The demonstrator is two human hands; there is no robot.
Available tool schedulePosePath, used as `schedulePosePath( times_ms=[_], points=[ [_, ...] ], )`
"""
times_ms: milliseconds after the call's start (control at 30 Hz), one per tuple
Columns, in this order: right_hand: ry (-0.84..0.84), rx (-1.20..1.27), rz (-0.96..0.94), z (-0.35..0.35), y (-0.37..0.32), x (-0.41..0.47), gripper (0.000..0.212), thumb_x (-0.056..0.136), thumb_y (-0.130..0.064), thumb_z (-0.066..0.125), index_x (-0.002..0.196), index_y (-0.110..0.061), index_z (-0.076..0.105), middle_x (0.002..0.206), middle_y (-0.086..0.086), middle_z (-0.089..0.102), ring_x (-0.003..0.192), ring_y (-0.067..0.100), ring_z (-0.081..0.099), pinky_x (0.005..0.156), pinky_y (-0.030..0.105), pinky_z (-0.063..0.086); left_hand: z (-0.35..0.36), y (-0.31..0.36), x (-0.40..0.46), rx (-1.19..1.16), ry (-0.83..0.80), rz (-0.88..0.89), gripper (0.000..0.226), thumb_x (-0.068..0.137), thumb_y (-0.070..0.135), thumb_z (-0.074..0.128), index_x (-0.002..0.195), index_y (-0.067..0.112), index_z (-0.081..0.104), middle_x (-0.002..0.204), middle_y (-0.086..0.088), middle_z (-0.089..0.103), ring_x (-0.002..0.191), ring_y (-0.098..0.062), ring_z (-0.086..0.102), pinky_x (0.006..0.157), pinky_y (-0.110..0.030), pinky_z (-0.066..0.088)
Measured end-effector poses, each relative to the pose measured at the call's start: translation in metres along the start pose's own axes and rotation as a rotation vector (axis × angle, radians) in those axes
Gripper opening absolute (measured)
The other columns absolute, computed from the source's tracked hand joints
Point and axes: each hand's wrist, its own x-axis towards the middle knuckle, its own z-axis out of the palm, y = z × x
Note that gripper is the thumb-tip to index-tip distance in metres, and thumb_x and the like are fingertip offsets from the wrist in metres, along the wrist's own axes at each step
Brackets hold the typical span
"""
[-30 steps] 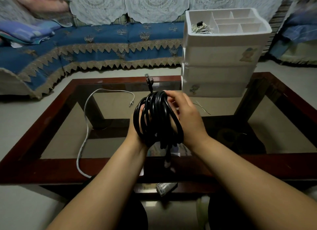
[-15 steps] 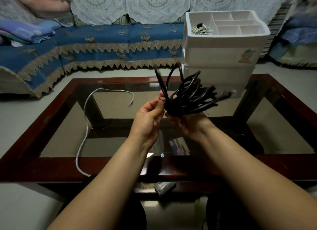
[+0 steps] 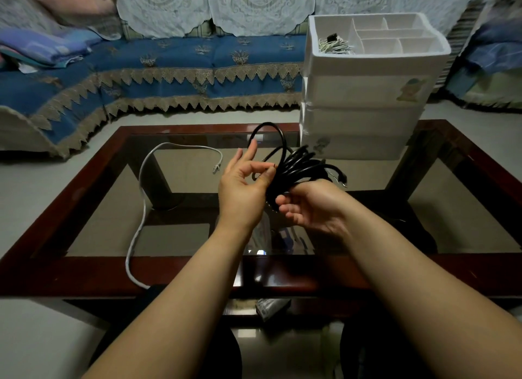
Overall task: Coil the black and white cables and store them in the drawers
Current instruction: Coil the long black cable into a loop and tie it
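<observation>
Room was dim, light soft and even, no hard shadows. Glass tabletop (image 3: pixel 183 181) showed faint glare near its front edge, a small bright spot at its far edge. Wide-angle bending curved the sofa (image 3: pixel 158 68) and frame edges. Top corners smeared with blur; centre fairly sharp, colours muted.

Both arms are bare up to the picture's edge, and the left hand (image 3: pixel 243 186) and right hand (image 3: pixel 313 206) wear nothing.
</observation>
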Motion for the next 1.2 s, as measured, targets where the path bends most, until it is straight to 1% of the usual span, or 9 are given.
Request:
schedulePosePath(
  times_ms=[100, 267, 367, 467, 634, 835, 968, 1035, 1202],
  points=[
    [-0.042, -0.114, -0.09, -0.005, -0.003, -0.003, 0.015, 0.095, -0.004, 0.048, 0.085, -0.004, 0.059, 0.075, 0.006, 0.062, 0.057, 0.009, 0.056, 0.053, 0.019, 0.047, -0.001, -0.001, 0.0, -0.007, -0.014, -0.002, 0.008, 0.088, 0.016, 0.065, 0.085, 0.02, 0.07, 0.142, 0.015, 0.047, 0.138, 0.0, 0.023, 0.107, -0.026, 0.017],
    [-0.033, -0.176, -0.135, -0.013, -0.005, -0.001, 0.035, 0.09, -0.042, 0.057, 0.105, -0.012, 0.068, 0.091, 0.002, 0.073, 0.073, 0.006, 0.068, 0.063, 0.017, 0.048, -0.004, 0.009, -0.001, 0.043, -0.141, 0.062, 0.012, 0.087, 0.014, 0.065, 0.086, 0.025, 0.069, 0.143, 0.018, 0.044, 0.14, 0.0, 0.018, 0.099, -0.006, 0.017],
    [-0.042, -0.211, -0.133, -0.017, -0.003, 0.002, 0.048, 0.091, -0.052, 0.047, 0.117, -0.016, 0.065, 0.113, 0.008, 0.07, 0.094, 0.011, 0.069, 0.076, 0.024, 0.055, -0.01, 0.006, 0.006, 0.125, -0.274, 0.081, 0.016, 0.086, 0.014, 0.066, 0.085, 0.029, 0.07, 0.135, 0.024, 0.047, 0.137, 0.002, 0.021, 0.119, -0.043, 0.013],
    [-0.083, -0.238, -0.114, -0.018, 0.001, 0.003, 0.062, 0.088, -0.065, 0.038, 0.121, -0.018, 0.062, 0.118, 0.013, 0.067, 0.107, 0.028, 0.065, 0.097, 0.047, 0.049, -0.012, 0.003, 0.008, 0.129, -0.35, 0.044, 0.02, 0.086, 0.014, 0.066, 0.085, 0.033, 0.072, 0.129, 0.025, 0.05, 0.137, 0.002, 0.027, 0.116, -0.054, 0.016],
    [-0.139, -0.131, -0.149, -0.013, 0.0, 0.003, 0.058, 0.083, -0.055, 0.053, 0.124, -0.015, 0.059, 0.12, 0.016, 0.066, 0.109, 0.03, 0.065, 0.094, 0.047, 0.051, -0.011, -0.001, 0.007, 0.053, -0.308, 0.092, 0.018, 0.083, 0.034, 0.061, 0.088, 0.049, 0.07, 0.109, 0.043, 0.057, 0.125, 0.019, 0.035, 0.116, -0.057, 0.013],
    [-0.114, -0.073, -0.236, -0.01, -0.003, 0.004, 0.049, 0.078, -0.04, 0.062, 0.112, -0.004, 0.064, 0.104, 0.015, 0.071, 0.096, 0.024, 0.069, 0.081, 0.035, 0.058, -0.006, 0.007, -0.005, 0.061, -0.163, 0.162, 0.012, 0.09, 0.032, 0.053, 0.088, 0.039, 0.063, 0.095, 0.028, 0.065, 0.117, 0.013, 0.047, 0.117, -0.044, -0.014],
    [-0.132, -0.051, -0.253, -0.01, -0.004, 0.001, 0.043, 0.078, -0.029, 0.066, 0.106, 0.003, 0.062, 0.1, 0.018, 0.07, 0.092, 0.025, 0.07, 0.079, 0.035, 0.058, -0.006, 0.007, -0.004, -0.057, -0.15, 0.102, 0.011, 0.089, 0.03, 0.055, 0.097, 0.036, 0.061, 0.09, 0.019, 0.07, 0.102, 0.002, 0.062, 0.117, -0.056, 0.005],
    [-0.133, -0.048, -0.267, -0.009, -0.004, 0.0, 0.019, 0.088, -0.018, 0.061, 0.087, 0.001, 0.061, 0.073, 0.011, 0.07, 0.066, 0.012, 0.071, 0.058, 0.021, 0.056, -0.007, 0.005, -0.002, -0.152, -0.165, 0.03, 0.012, 0.089, 0.032, 0.055, 0.098, 0.036, 0.062, 0.093, 0.009, 0.072, 0.1, -0.011, 0.065, 0.109, -0.061, 0.026],
    [-0.089, -0.042, -0.344, -0.009, -0.004, 0.001, 0.012, 0.092, -0.012, 0.056, 0.084, -0.003, 0.06, 0.066, 0.004, 0.069, 0.06, 0.01, 0.069, 0.049, 0.016, 0.05, -0.01, 0.003, -0.003, -0.317, -0.233, -0.094, 0.015, 0.094, 0.01, 0.054, 0.104, 0.017, 0.062, 0.099, 0.0, 0.068, 0.098, -0.015, 0.065, 0.08, -0.028, 0.053]
  ],
)
